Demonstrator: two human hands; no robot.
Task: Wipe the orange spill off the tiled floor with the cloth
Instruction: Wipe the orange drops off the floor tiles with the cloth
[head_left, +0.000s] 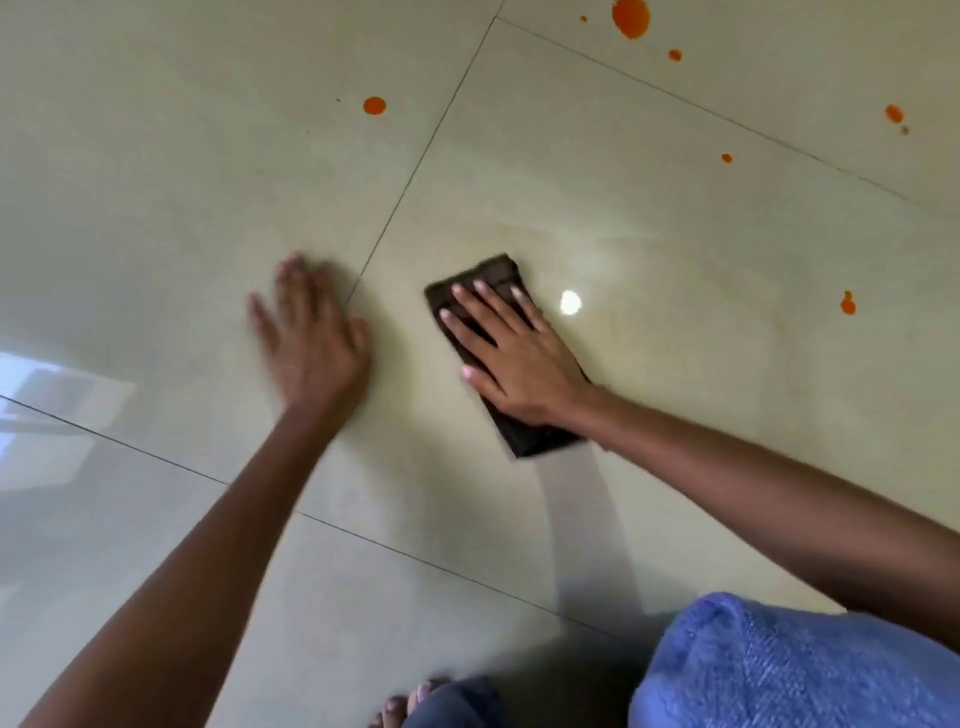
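Observation:
A dark brown folded cloth (537, 435) lies flat on the glossy beige tiled floor (649, 208). My right hand (511, 358) presses down on it, palm flat and fingers spread. My left hand (311, 338) rests flat on the floor to the cloth's left, fingers apart, holding nothing and blurred. Orange spill drops dot the tiles beyond the cloth: a large blot (630, 17) at the top, a round drop (374, 105) at upper left, and smaller drops at the right (848, 304), (727, 158), (893, 113). A faint yellowish smear (524, 234) shows just beyond the cloth.
A blue towel-like fabric (779, 670) covers my knee at the lower right. Bare toes (410, 706) show at the bottom edge. A bright light reflection (570, 302) sits just right of the cloth. Dark grout lines cross the floor.

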